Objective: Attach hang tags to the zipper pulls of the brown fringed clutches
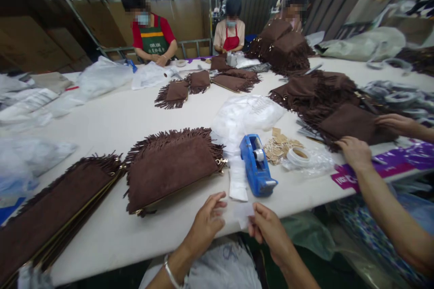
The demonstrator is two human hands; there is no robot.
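My right hand (267,228) pinches a small, thin whitish sheet (243,213) at the front edge of the table. To its left, my left hand (207,219) is held with fingers apart and slightly curled, a short gap away from the sheet. Beyond my hands lies a folded white strip (238,178), with a blue tape dispenser (257,165) right of it. A brown fringed bag (171,169) with a gold-coloured clasp rests flat to the left. More brown bags (57,207) are stacked at the lower left.
A co-worker's hands (356,153) touch a brown bag (352,122) on the right. Tan tags with strings (278,144) and a tape roll (299,156) lie behind the dispenser. Clear plastic bags (246,110) sit mid-table. Several people (154,40) work across the table (111,119).
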